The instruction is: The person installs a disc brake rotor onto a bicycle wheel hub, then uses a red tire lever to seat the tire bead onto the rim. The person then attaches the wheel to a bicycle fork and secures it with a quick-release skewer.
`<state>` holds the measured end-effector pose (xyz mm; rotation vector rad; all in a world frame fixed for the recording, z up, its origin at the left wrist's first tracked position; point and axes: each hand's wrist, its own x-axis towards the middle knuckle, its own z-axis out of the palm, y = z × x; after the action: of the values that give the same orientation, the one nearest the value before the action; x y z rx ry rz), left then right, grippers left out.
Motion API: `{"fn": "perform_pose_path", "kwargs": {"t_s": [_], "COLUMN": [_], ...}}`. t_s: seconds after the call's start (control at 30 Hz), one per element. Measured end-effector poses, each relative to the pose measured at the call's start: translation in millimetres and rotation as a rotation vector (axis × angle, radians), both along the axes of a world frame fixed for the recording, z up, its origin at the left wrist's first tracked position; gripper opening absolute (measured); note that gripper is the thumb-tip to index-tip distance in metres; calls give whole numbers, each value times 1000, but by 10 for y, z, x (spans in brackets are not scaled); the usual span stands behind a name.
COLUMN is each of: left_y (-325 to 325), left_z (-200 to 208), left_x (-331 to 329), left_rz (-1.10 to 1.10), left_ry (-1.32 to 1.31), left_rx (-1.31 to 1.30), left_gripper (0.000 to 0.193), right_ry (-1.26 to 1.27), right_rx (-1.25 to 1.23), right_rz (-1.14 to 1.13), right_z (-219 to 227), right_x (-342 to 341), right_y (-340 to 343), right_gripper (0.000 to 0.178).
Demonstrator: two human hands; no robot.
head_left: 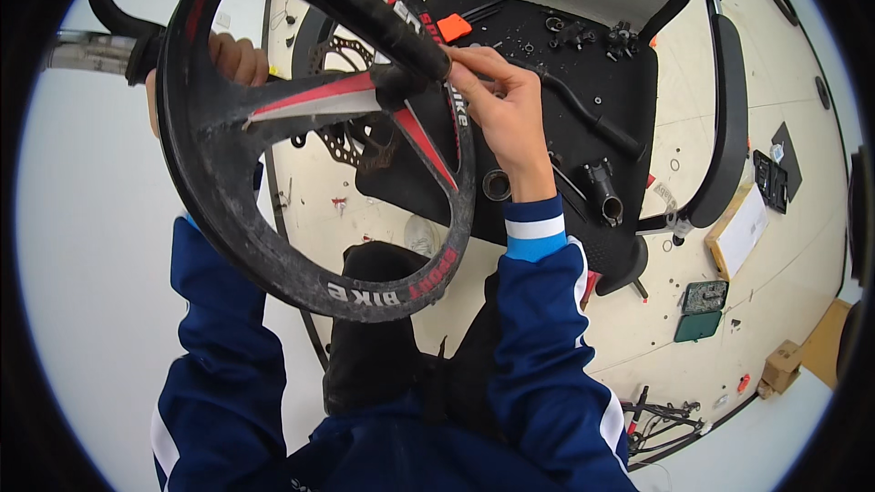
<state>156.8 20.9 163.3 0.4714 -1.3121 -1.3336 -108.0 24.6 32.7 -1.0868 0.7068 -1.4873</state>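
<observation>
A black spoked bicycle wheel with red and white markings is tilted in front of me, above my knees. My left hand is closed around its left rim, with the fingers showing through the opening. A black fork leg slants down across the wheel to the hub. At the leg's lower end my right hand pinches with thumb and forefinger; any small part between them is hidden. A perforated brake disc shows behind the spokes. On the left, a silver tube extends outward.
The black chair seat holds a stem clamp, a bar with a grip, a metal ring, an orange piece and loose small parts. A green case, a toolbox and a bike frame lie on the floor.
</observation>
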Motion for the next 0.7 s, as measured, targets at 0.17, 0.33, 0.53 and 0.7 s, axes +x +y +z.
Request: {"fn": "perform_pose_path", "kwargs": {"t_s": [0.17,0.33,0.53,0.7], "left_y": [3,-39,-40,-89], "left_z": [14,63,23,28], "left_x": [-55,5,-8,-34], "left_rz": [-3,-117,-96,-252], "left_ry": [-28,-61,-21,-22], "left_rx": [0,-32,-39,-91], "left_gripper": [31,28,30,32], "right_ry": [8,126,135,115], "right_rx": [-21,-3,12,36], "right_rz": [-38,-88,-105,-123], "right_z": [-43,8,36,24], "right_x": [-23,-51,-61,-36], "right_y": [-32,11,31,-11], "right_gripper": [23,20,18,17]}}
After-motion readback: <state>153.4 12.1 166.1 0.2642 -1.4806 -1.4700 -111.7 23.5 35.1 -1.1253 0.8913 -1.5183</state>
